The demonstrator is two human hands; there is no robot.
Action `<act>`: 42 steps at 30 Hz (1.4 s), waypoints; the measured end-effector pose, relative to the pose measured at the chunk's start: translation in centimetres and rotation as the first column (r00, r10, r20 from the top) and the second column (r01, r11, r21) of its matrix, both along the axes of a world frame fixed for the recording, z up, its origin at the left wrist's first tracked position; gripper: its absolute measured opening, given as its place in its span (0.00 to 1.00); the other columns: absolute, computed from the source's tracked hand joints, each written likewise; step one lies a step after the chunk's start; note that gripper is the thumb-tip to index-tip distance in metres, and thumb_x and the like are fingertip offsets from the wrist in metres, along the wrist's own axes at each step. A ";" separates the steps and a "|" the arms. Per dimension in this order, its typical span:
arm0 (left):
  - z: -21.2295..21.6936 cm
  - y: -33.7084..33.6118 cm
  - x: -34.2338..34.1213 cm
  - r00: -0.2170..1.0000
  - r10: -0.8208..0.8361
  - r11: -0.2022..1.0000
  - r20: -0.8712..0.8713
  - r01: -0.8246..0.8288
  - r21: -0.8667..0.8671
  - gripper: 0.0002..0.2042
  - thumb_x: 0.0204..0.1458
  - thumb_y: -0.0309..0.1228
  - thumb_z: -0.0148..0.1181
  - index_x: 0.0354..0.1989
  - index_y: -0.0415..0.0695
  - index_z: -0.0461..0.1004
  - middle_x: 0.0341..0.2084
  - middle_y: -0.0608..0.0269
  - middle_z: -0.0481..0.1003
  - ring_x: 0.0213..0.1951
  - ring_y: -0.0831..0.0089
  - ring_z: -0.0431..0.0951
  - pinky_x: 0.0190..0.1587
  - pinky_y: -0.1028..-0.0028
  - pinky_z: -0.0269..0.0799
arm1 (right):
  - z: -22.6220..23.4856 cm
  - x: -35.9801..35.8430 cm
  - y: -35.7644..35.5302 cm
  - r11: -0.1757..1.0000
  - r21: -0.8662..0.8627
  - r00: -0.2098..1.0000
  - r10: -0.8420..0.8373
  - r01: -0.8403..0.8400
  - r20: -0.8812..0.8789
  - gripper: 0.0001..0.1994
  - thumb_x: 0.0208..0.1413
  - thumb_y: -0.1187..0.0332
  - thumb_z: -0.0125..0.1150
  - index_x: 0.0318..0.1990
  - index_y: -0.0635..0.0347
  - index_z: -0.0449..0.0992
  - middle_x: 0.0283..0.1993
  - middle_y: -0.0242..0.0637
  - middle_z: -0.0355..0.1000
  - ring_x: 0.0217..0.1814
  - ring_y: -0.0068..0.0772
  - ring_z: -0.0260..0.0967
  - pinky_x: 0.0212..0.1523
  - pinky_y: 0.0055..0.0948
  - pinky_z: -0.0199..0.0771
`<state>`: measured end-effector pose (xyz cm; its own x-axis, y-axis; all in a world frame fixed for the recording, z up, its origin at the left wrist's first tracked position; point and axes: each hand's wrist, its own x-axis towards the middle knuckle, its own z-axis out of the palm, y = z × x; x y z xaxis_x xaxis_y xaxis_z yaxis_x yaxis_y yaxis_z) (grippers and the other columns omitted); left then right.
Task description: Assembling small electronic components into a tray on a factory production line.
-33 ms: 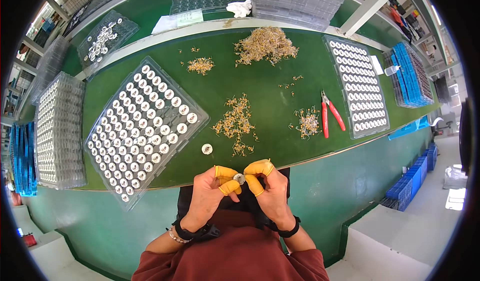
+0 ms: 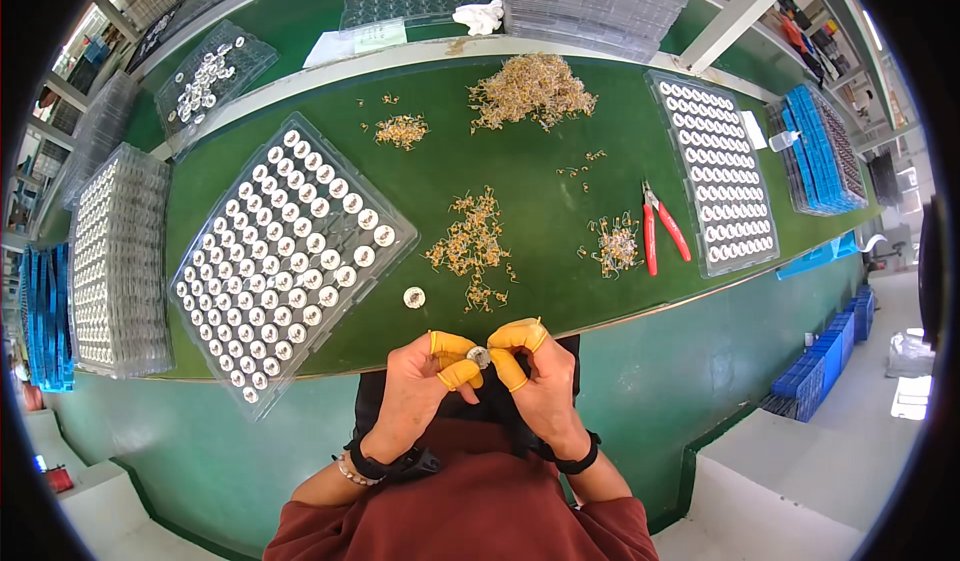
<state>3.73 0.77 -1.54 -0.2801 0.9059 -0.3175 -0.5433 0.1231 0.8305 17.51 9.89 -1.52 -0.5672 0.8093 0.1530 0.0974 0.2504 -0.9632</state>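
Just off the table's front edge, a small round white part (image 2: 479,357) is pinched between my two hands. My left hand (image 2: 432,369), with yellow covers on its fingertips, grips it from the left. From the other side my right hand (image 2: 533,361), its thumb and forefinger covered in yellow too, holds its right rim. The fingers partly hide the part's face. A similar round white part (image 2: 414,298) lies alone on the green table (image 2: 560,221). Beyond my hands is a loose pile of small orange components with wire leads (image 2: 472,244).
A clear tray of round parts (image 2: 300,226) lies at the left, beside stacked trays (image 2: 118,261). Red-handled pliers (image 2: 662,229) rest by a small component pile (image 2: 616,245). Another filled tray (image 2: 712,173) is at the right. A big component heap (image 2: 535,91) sits at the back.
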 end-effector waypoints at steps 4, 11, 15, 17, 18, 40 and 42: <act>0.1 -0.1 0.0 1.000 -0.002 1.000 0.009 0.002 -0.003 0.07 0.55 0.20 0.59 0.41 0.32 0.73 0.33 0.58 0.77 0.31 0.75 0.78 0.29 0.77 0.79 | 0.2 -0.1 -0.1 0.987 0.159 1.000 -0.014 0.010 0.025 0.12 0.47 0.83 0.64 0.40 0.63 0.73 0.37 0.42 0.73 0.34 0.40 0.73 0.36 0.30 0.74; -0.3 -0.3 -0.1 0.997 -0.016 1.000 -0.070 0.015 -0.008 0.07 0.54 0.19 0.60 0.41 0.33 0.74 0.32 0.60 0.77 0.31 0.76 0.77 0.29 0.77 0.77 | -0.6 -0.3 0.0 0.799 0.600 0.998 0.007 -0.040 0.056 0.12 0.44 0.83 0.65 0.38 0.62 0.74 0.36 0.40 0.72 0.33 0.42 0.71 0.32 0.31 0.75; 0.1 -0.2 0.0 0.970 0.015 0.999 -0.242 -0.024 -0.035 0.06 0.52 0.18 0.62 0.38 0.33 0.75 0.30 0.63 0.76 0.30 0.77 0.77 0.29 0.78 0.76 | 0.0 -0.2 0.8 0.877 0.469 0.994 0.093 -0.108 0.056 0.13 0.45 0.84 0.65 0.39 0.63 0.73 0.37 0.42 0.71 0.34 0.43 0.71 0.32 0.31 0.74; 0.3 -0.4 -0.2 0.599 0.066 0.990 -0.798 0.059 0.126 0.05 0.51 0.18 0.63 0.36 0.34 0.76 0.29 0.64 0.76 0.30 0.79 0.76 0.29 0.78 0.75 | -0.3 0.0 0.9 0.923 0.333 0.979 0.201 -0.193 0.010 0.15 0.46 0.82 0.65 0.43 0.62 0.73 0.39 0.43 0.70 0.36 0.44 0.72 0.36 0.33 0.74; 0.4 -0.5 -0.4 0.595 0.067 0.991 -0.801 0.055 0.125 0.05 0.51 0.18 0.63 0.36 0.34 0.76 0.29 0.64 0.76 0.30 0.79 0.76 0.29 0.78 0.75 | -0.4 0.0 0.8 0.923 0.332 0.979 0.206 -0.196 0.005 0.15 0.46 0.82 0.65 0.43 0.62 0.73 0.39 0.43 0.70 0.36 0.44 0.72 0.36 0.33 0.74; 1.6 4.8 -16.6 0.062 -0.060 0.934 -0.996 -0.347 -0.078 0.04 0.44 0.19 0.62 0.29 0.33 0.75 0.25 0.43 0.77 0.28 0.48 0.78 0.32 0.59 0.72 | -2.5 1.3 2.3 0.973 0.143 0.978 -0.193 0.180 0.084 0.07 0.55 0.80 0.61 0.40 0.63 0.75 0.33 0.31 0.74 0.31 0.18 0.70 0.34 0.19 0.71; 2.0 5.1 -16.4 0.049 -0.070 0.931 -0.996 -0.356 -0.083 0.04 0.44 0.19 0.62 0.28 0.33 0.74 0.25 0.43 0.77 0.28 0.48 0.78 0.32 0.59 0.72 | -2.4 1.3 2.4 0.970 0.163 0.977 -0.198 0.182 0.085 0.07 0.55 0.80 0.61 0.40 0.63 0.75 0.33 0.31 0.74 0.30 0.19 0.69 0.32 0.20 0.70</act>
<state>-12.63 5.86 0.51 -0.6324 0.7490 0.1977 0.7048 0.4505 0.5480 18.77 12.28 -3.95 -0.4241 0.8749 0.2339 0.2510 0.3617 -0.8979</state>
